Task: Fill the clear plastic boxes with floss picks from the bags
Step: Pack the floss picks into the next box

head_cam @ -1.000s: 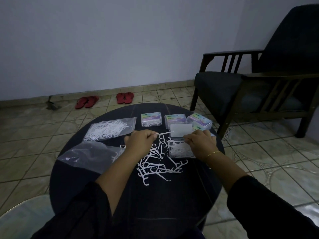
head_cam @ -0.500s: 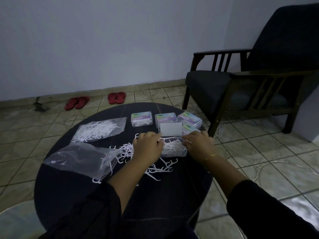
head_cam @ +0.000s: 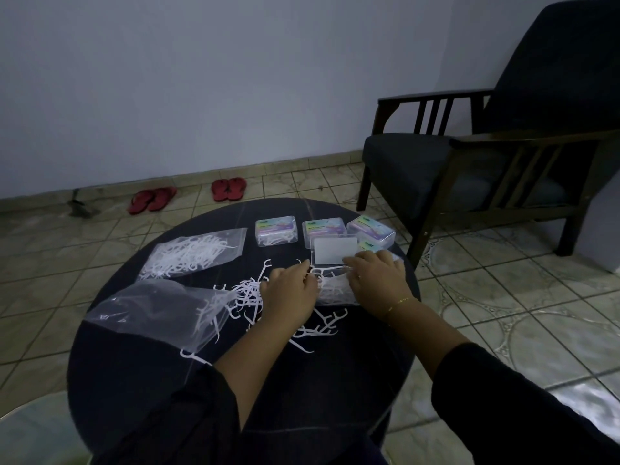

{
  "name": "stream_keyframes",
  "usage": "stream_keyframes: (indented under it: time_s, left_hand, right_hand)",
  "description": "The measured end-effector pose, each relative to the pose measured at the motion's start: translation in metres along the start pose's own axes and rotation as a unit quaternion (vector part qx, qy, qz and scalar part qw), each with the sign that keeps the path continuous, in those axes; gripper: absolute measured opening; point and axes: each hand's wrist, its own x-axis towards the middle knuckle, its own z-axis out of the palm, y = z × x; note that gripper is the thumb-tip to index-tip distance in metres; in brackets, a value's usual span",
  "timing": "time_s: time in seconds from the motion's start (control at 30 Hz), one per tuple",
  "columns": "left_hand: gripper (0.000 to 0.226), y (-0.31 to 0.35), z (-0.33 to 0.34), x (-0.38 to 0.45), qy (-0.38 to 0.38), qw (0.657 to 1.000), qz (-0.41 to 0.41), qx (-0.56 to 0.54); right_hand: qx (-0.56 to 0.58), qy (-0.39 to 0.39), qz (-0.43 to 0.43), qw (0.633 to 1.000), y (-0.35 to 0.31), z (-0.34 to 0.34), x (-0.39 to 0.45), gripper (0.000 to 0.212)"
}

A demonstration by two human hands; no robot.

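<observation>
- So a second back the left hand [head_cam: 290, 295] had one floss pick held out toward the open box [head_cam: 330, 290]; by this frame that pick was gone from view and the hand had dropped low, right against the box's left side.
- Left fingers were curled down over the box edge. Whether they were pinching a pick or just tucking some in, I honestly couldn't tell, too dark and the knuckles hid it.
- Right hand [head_cam: 377, 278] sat on the right side of the box the whole time, fingers bent over its rim, looked like it was just holding it steady.
- The box lay between the two hands with its lid [head_cam: 335, 251] flipped up behind it, white picks visible inside.
- My read: that pick went in, so the box was partway filled and not ready to close yet.
- Loads left though. The loose floss picks [head_cam: 250, 292] were scattered on the round table [head_cam: 144, 357] just left of and under the left hand, spilling from the mouth of the near bag [head_cam: 151, 312].
- The far bag [head_cam: 194, 253] looked packed and untouched.
- Closed boxes [head_cam: 275, 230] were lined up at the table's far edge, so those seemed done.
- Camera shifted a bit too, but the stuff on the table hadn't really moved.
</observation>
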Motion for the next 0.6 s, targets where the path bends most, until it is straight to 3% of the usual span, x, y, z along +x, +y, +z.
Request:
stream_keyframes:
  time_s: [0.17, 0.37, 0.6]
  left_hand:
    - [0.039, -0.001, 0.002, -0.002, 0.0, 0.999, 0.02, -0.029]
    - [0.04, -0.004, 0.005, -0.001, 0.005, 0.998, 0.038, -0.041]
    - [0.039, -0.018, 0.004, -0.009, 0.005, 0.996, 0.067, -0.063]
  right_hand:
    - [-0.028, -0.044, -0.048, 0.998, -0.007, -0.002, 0.007, 0.043]
    - [-0.05, -0.03, -0.058, 0.997, -0.005, -0.006, 0.003, 0.039]
    - [0.025, -0.031, -0.057, 0.998, 0.007, -0.015, -0.01, 0.036]
